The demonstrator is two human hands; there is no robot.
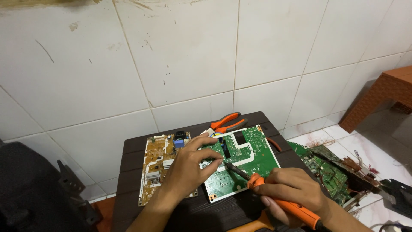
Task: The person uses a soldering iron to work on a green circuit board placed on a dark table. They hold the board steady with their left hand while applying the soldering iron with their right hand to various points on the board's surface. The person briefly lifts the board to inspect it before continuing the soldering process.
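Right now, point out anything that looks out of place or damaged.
Loose circuit boards lie heaped on the floor tiles right of the small table, wires trailing. The wall tiles are scuffed and stained.

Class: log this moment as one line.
left hand: on green circuit board | right hand: holds soldering iron, tip on board | pliers: behind

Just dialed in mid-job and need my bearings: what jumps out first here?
The green board at the centre of the dark table, with the left hand pressing on it. The right hand grips an orange soldering iron, tip on the board. Orange pliers lie behind, by the tiled wall.
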